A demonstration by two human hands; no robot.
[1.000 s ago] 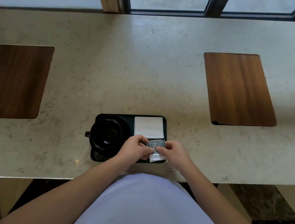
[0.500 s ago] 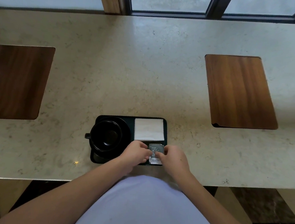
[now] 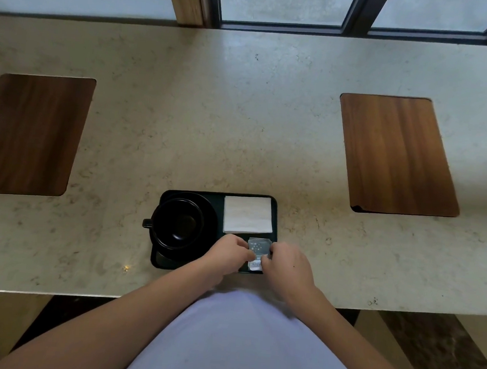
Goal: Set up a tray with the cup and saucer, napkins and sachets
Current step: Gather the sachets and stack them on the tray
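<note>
Both hands meet at the lower centre of the frame: the left hand (image 3: 229, 253) and right hand (image 3: 287, 263) each pinch the sachets (image 3: 257, 252) from either side, over the near right corner of the black tray (image 3: 275, 216). White napkins (image 3: 248, 214) lie just above them; the black cup (image 3: 178, 223) sits on its saucer (image 3: 212, 216) at the tray's left, on the pale surface (image 3: 242, 111).

the white sachet (image 3: 254, 266) bears dark print (too small to read).
</note>
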